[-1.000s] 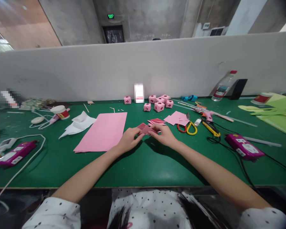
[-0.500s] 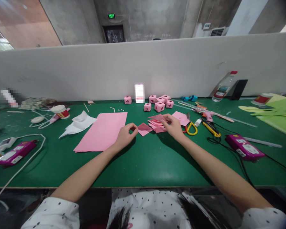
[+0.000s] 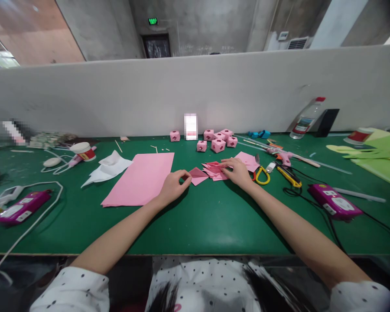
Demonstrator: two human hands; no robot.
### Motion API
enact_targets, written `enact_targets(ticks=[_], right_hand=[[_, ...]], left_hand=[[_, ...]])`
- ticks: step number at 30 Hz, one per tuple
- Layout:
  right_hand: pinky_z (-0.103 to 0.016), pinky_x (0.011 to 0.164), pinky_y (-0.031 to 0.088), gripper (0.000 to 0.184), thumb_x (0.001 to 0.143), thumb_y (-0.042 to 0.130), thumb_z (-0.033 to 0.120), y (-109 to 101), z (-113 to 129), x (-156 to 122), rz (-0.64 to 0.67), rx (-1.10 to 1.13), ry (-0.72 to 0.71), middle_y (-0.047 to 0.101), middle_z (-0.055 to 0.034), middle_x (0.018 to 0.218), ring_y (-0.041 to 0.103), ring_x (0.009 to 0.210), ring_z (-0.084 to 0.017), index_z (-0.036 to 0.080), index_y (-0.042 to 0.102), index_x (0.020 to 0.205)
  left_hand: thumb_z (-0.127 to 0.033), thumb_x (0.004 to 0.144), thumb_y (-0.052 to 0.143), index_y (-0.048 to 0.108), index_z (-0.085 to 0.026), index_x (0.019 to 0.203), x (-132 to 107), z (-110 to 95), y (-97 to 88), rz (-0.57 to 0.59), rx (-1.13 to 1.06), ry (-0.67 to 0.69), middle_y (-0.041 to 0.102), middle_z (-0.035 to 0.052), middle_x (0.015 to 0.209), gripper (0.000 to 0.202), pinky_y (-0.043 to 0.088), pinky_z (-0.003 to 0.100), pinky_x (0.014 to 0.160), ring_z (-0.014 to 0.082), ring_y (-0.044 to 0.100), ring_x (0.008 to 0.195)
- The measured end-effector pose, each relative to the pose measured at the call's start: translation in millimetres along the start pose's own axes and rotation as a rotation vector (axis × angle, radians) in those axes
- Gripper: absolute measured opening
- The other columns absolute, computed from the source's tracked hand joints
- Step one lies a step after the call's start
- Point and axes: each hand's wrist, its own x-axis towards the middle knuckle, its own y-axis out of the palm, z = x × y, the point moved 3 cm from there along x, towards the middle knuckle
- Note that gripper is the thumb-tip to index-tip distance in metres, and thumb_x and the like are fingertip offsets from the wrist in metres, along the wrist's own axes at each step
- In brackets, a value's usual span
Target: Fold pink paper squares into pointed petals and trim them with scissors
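My left hand (image 3: 173, 185) rests on the green table with its fingers curled, thumb and forefinger pinching the edge of a folded pink paper piece (image 3: 197, 175). My right hand (image 3: 237, 170) lies on a small stack of folded pink paper pieces (image 3: 213, 170), fingertips pressing on the top one. A large pink paper sheet (image 3: 141, 178) lies flat just left of my left hand. Loose pink squares (image 3: 247, 158) sit behind my right hand.
Several finished pink paper cubes (image 3: 218, 139) stand near the partition wall. Scissors with red and yellow handles (image 3: 260, 174), a yellow utility knife (image 3: 289, 175), a glue gun (image 3: 281, 156) and a purple power strip (image 3: 334, 202) lie to the right. Another purple strip (image 3: 21, 207), white paper (image 3: 108, 168) and a tape roll (image 3: 82, 151) are on the left.
Both hands were joined on one folded piece; my right hand let go and moved right to the stack, then lowered onto it. My left hand stayed with the folded piece on the table.
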Motion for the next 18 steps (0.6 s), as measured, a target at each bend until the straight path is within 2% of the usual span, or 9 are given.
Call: enact_targets(ticks=[3, 5, 9, 12, 15, 18], right_hand=[[-0.044, 0.092, 0.045, 0.038, 0.075, 0.055, 0.011, -1, 4, -1, -0.009, 0.012, -0.020, 0.070, -0.0083, 0.110, 0.061, 0.103, -0.027, 0.019, 0.068, 0.109], [-0.043, 0.092, 0.045, 0.041, 0.070, 0.055, 0.008, -1, 9, -2, -0.008, 0.026, -0.042, 0.068, -0.0091, 0.110, 0.059, 0.105, -0.027, 0.018, 0.065, 0.109], [-0.043, 0.092, 0.044, 0.024, 0.073, 0.060, 0.012, 1, 19, -4, 0.014, 0.043, -0.112, 0.064, -0.0089, 0.102, 0.055, 0.103, -0.027, 0.020, 0.066, 0.094], [-0.043, 0.088, 0.045, 0.011, 0.080, 0.060, 0.019, 2, 22, -4, 0.030, 0.042, -0.129, 0.063, -0.0089, 0.097, 0.055, 0.098, -0.027, 0.021, 0.066, 0.089], [-0.042, 0.084, 0.045, 0.009, 0.086, 0.059, 0.025, 2, 23, -4, 0.023, 0.037, -0.107, 0.063, -0.0090, 0.093, 0.055, 0.093, -0.027, 0.021, 0.067, 0.088], [-0.041, 0.083, 0.045, 0.012, 0.089, 0.060, 0.030, 5, 28, -4, -0.004, 0.061, -0.076, 0.065, -0.0078, 0.090, 0.057, 0.091, -0.025, 0.021, 0.068, 0.088]], left_hand=[[-0.027, 0.088, 0.053, 0.065, -0.020, 0.084, 0, 0, -0.2, -0.003, 0.000, -0.003, 0.069, 0.0003, 0.082, 0.015, 0.046, 0.027, 0.074, 0.0155, 0.063, 0.078], [-0.027, 0.088, 0.052, 0.065, -0.020, 0.084, -1, 0, -0.2, -0.003, 0.005, -0.002, 0.069, 0.0005, 0.082, 0.015, 0.047, 0.027, 0.075, 0.0156, 0.063, 0.078], [-0.027, 0.090, 0.051, 0.064, -0.020, 0.089, 0, 2, -0.4, -0.021, 0.059, 0.022, 0.069, 0.0025, 0.090, 0.015, 0.047, 0.031, 0.081, 0.0181, 0.062, 0.087], [-0.025, 0.090, 0.051, 0.062, -0.021, 0.106, 1, 5, -0.5, -0.060, 0.095, 0.052, 0.067, 0.0049, 0.104, 0.020, 0.046, 0.035, 0.089, 0.0202, 0.059, 0.101], [-0.023, 0.089, 0.052, 0.056, -0.022, 0.121, 1, 10, 1.6, -0.064, 0.138, 0.076, 0.062, 0.0069, 0.116, 0.033, 0.044, 0.038, 0.095, 0.0218, 0.055, 0.110], [-0.022, 0.089, 0.052, 0.056, -0.022, 0.123, 1, 13, 5.6, -0.024, 0.197, 0.094, 0.062, 0.0070, 0.118, 0.034, 0.041, 0.039, 0.098, 0.0230, 0.053, 0.112]])
